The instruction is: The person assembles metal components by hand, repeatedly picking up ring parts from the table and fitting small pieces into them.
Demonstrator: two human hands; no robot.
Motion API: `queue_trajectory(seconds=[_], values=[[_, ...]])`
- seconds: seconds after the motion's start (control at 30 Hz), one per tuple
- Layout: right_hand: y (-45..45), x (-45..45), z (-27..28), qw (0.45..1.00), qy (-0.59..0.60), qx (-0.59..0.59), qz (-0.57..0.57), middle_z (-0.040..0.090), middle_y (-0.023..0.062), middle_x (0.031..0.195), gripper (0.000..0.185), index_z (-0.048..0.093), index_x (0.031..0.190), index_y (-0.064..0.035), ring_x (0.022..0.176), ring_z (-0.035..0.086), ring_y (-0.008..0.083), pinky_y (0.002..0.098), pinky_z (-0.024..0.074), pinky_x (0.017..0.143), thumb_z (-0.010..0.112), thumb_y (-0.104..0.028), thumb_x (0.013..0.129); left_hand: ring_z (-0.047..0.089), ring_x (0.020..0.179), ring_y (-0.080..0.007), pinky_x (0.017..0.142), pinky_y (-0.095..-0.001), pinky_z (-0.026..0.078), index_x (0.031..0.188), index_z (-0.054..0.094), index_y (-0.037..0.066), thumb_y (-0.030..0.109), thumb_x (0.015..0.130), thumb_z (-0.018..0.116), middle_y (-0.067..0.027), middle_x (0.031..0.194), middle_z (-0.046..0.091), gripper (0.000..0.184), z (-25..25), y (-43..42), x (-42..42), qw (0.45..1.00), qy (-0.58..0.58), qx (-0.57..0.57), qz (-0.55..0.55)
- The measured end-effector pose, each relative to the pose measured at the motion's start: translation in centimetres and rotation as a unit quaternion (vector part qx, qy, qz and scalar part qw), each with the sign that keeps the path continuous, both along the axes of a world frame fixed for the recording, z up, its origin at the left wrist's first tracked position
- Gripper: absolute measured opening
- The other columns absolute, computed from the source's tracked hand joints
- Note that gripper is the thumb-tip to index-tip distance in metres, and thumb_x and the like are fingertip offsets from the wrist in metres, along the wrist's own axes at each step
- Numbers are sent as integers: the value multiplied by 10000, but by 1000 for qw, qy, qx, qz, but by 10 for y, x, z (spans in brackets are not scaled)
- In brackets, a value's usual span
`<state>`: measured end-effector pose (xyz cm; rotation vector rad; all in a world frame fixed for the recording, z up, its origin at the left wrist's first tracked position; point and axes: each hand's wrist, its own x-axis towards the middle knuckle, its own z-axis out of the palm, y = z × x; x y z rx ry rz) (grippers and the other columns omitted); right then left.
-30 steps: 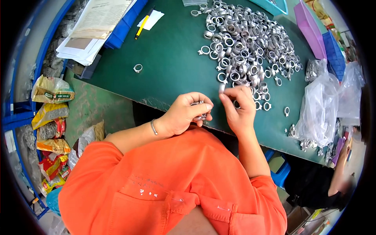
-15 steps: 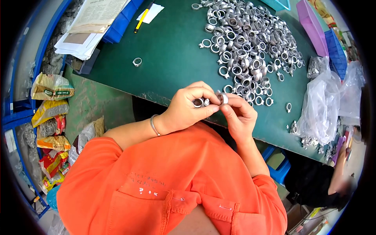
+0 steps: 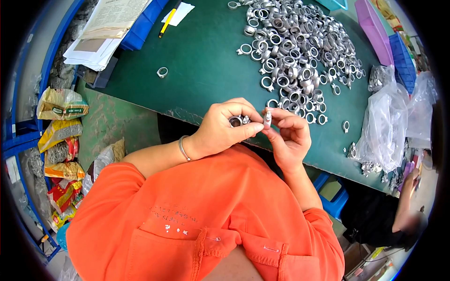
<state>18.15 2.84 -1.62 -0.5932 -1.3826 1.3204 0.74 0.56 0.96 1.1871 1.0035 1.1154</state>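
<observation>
Your left hand (image 3: 220, 126) is clamped around a few silver-grey round metal rings (image 3: 235, 122); fingers hide the exact count. Your right hand (image 3: 291, 138) has thumb and forefinger pinched on one silver-grey metal ring with a lug (image 3: 267, 119), which you hold edge-on, upright, just above the near edge of the green worktop (image 3: 206, 61). Left thumb tip is right at that ring too; can't tell if it's gripping. So your hands meet at the held ring, right fingers otherwise loosely bent. You've got a thin grey metal bracelet (image 3: 184, 149) on the left wrist. The big heap of silver-grey metal rings (image 3: 300, 47) covers the far right part of the worktop, its near end just beyond your right hand. You have one stray grey metal ring (image 3: 162, 72) well apart from the heap, near the left end of the near edge, and another lugged grey ring (image 3: 345, 126) between heap and clear plastic bag (image 3: 382, 129) by the right edge. Small bright metal pieces (image 3: 370, 167) lie beside the bag at the near right corner. At your left edge, printed papers (image 3: 105, 28) sit on a blue plastic bin (image 3: 133, 40); near it, a yellow-and-black pen (image 3: 168, 24) lies on a white paper slip (image 3: 182, 14). Purple plastic bin (image 3: 375, 33) stands at the right edge. Co-worker in black (image 3: 375, 215) is past the near right corner.
</observation>
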Motion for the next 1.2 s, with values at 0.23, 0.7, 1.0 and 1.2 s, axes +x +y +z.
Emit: queue_trajectory(seconds=[0.23,0.7,1.0,1.2], values=[[-11,9,8,961,-188,196,-58,636,152,947,244,557,855,-3,857,618,288,338,487,745,641,125,664,566,682,-122,541,-214,456,792,590,-24,-31,787,610,-111,989,544,22,-13,-17,-4,985,-117,-112,-53],[1,10,-8,778,-519,275,-221,541,43,860,206,638,895,-96,804,490,220,335,337,732,715,-145,709,590,965,-238,711,-328,528,1115,518,11,190,884,533,-132,1059,581,293,-140,-52,-25,826,-234,-513,6],[-28,22,-17,955,-243,76,-154,542,122,1026,330,590,1010,6,811,571,159,256,483,657,642,106,699,560,995,-183,847,-347,472,1204,513,74,225,861,596,-75,1122,575,383,-149,-34,17,906,-10,-401,-133],[-45,25,-21,987,-128,-22,-97,589,110,940,240,641,927,27,792,600,137,224,505,646,699,76,699,592,730,-106,660,-226,494,918,623,-13,77,859,595,-55,831,627,111,-54,-51,18,966,-70,-164,-188]])
